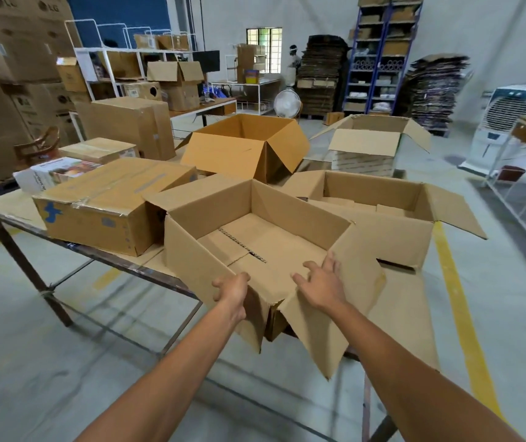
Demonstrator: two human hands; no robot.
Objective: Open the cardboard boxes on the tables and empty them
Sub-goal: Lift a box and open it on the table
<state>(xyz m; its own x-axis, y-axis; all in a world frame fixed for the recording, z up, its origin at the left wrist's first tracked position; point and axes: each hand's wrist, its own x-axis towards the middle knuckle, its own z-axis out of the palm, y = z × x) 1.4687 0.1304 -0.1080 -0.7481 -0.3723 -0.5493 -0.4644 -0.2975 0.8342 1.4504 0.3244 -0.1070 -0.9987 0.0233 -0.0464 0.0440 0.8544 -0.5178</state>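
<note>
Big cartons (22, 33) upper left read LG. Left hand (231, 290) grips near wall of open box (191, 250); right hand (319, 285) flat, fingers spread, on flap (335, 330). Flaps overhang table (96, 255) edge; floor (48, 362) fills lower left.

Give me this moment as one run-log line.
near box: open, looks empty | left grip: holds its near rim | right grip: fingers spread on its near flap | taped box: closed

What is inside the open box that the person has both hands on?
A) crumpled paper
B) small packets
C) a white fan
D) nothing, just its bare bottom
D: the box under the left hand and right hand shows only its bare cardboard bottom.
</note>
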